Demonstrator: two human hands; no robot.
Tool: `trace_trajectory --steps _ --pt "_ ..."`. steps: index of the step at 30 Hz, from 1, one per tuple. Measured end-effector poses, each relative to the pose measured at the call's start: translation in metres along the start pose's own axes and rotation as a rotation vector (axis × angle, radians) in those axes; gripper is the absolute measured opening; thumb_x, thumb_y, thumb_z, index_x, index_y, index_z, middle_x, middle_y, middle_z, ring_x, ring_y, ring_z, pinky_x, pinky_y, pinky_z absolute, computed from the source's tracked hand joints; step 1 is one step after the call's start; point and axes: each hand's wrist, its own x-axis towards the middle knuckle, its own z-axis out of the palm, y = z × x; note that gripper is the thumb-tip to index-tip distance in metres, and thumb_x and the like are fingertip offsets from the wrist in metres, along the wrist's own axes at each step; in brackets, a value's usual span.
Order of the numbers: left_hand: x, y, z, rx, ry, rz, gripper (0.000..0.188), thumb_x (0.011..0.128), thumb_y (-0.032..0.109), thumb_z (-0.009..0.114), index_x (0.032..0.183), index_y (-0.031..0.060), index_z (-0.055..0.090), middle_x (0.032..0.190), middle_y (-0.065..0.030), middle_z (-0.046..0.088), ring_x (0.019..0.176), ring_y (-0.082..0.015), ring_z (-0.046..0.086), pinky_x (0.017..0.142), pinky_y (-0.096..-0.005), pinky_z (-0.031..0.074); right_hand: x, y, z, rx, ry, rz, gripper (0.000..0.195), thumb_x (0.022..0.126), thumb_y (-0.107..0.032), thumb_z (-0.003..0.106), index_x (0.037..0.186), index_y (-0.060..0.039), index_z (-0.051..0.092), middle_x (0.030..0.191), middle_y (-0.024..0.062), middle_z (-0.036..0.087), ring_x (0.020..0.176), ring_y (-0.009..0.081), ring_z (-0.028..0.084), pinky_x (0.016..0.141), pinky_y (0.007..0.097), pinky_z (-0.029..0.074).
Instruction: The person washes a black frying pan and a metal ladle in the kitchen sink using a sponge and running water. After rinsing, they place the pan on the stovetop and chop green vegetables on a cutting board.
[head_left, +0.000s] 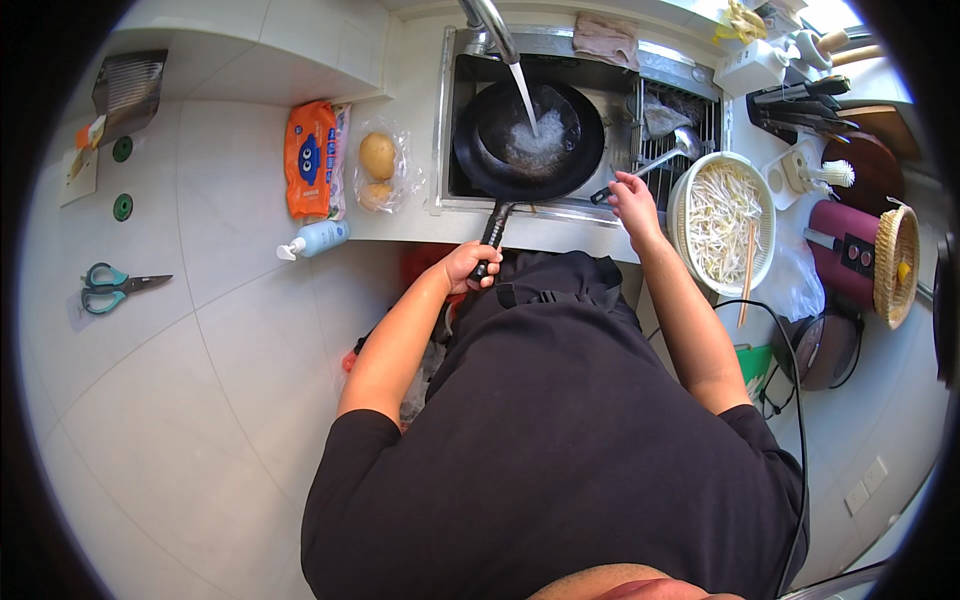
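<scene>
My left hand (474, 268) is closed around the black handle (496, 225) of a dark wok (470, 139), which rests over the sink (447, 112). Water runs from the faucet (499, 30) into the wok, where it foams in a shallow pool. My right hand (628, 199) is raised at the sink's front right edge, fingers partly curled. Close to its fingertips lies the black-ended handle of a metal ladle (651, 165); whether they touch, I cannot tell. The ladle's bowl is over a wire rack (638, 124) on the sink's right side.
On the right, a basket (677, 217) of bean sprouts (721, 217) has chopsticks (748, 262) across its rim. A knife block (772, 120) stands behind. Left of the sink lie bagged potatoes (377, 156), an orange wipes pack (307, 187) and a blue pump bottle (324, 237). A cloth (604, 39) hangs behind.
</scene>
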Motion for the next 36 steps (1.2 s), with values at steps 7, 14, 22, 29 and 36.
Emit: trace_trajectory --steps 7,14,22,29,36 --pt "-0.002 -0.001 0.005 0.113 0.035 0.031 0.014 0.09 0.014 0.064 0.097 0.0135 0.053 0.071 -0.0025 0.06 0.049 -0.0165 0.058 0.039 -0.0274 0.033 -0.008 -0.016 0.0 -0.147 0.091 -0.147 0.055 0.091 -0.024 0.072 0.14 -0.0034 0.059 0.131 0.0137 0.06 0.105 0.0215 0.064 0.095 0.0337 0.052" --pt "-0.004 -0.014 0.005 0.2 0.093 0.05 0.015 0.09 0.012 0.064 0.098 0.0114 0.051 0.071 -0.0042 0.059 0.047 -0.0165 0.058 0.039 -0.0287 0.039 -0.046 -0.091 0.008 -0.275 0.293 -0.572 0.069 0.09 -0.025 0.071 0.153 -0.0067 0.048 0.152 0.0205 0.041 0.13 0.0332 0.052 0.111 0.0413 0.044" --pt "-0.009 -0.01 0.015 0.276 0.114 0.074 0.012 0.09 0.016 0.064 0.086 0.0115 0.054 0.069 -0.003 0.061 0.048 -0.0159 0.061 0.037 -0.0283 0.034 0.005 -0.049 0.025 -0.712 0.239 -0.298 0.074 0.085 -0.046 0.073 0.15 -0.0153 0.055 0.159 0.0218 0.043 0.15 0.0399 0.036 0.123 0.0475 0.028" --pt "-0.006 -0.017 0.009 0.288 0.087 0.1 0.012 0.089 0.017 0.065 0.09 0.0123 0.054 0.069 -0.0016 0.061 0.048 -0.0149 0.061 0.039 -0.029 0.035 0.073 -0.1 0.053 -0.691 0.178 -0.476 0.052 0.086 -0.04 0.071 0.133 -0.0154 0.071 0.139 0.0159 0.065 0.132 0.0348 0.058 0.113 0.0456 0.043" --pt "-0.007 -0.014 0.012 0.28 0.081 0.103 0.016 0.09 0.015 0.065 0.096 0.0124 0.05 0.069 -0.0024 0.06 0.046 -0.0155 0.059 0.037 -0.0282 0.033 0.163 -0.175 0.122 -0.651 -0.239 -0.702 0.03 0.093 -0.031 0.069 0.116 -0.0161 0.08 0.099 0.0086 0.079 0.087 0.0194 0.072 0.083 0.0349 0.055"
